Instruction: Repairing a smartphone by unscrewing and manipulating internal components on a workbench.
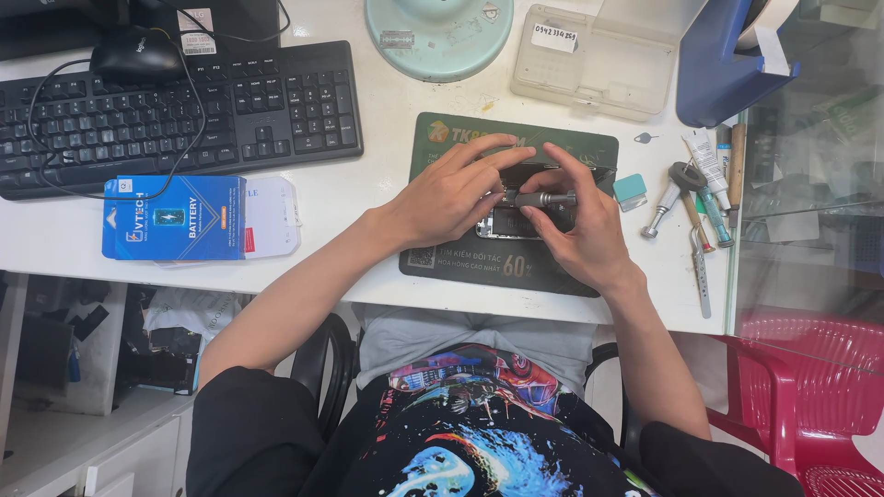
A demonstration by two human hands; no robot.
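2 hands meet over an opened phone (516, 221): right hand (585, 230) grips a screwdriver (543, 199) lying left-right, tip toward left hand (456, 193), whose fingers press the phone.

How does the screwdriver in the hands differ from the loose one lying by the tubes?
The held screwdriver lies level over the opened phone on the dark green mat, gripped by the right hand, with the left hand beside it. The loose screwdriver rests slanted on the white desk, untouched, off the mat. Both have grey metal handles.

white desk (368, 198), keyboard (175, 110), green mat (516, 267)
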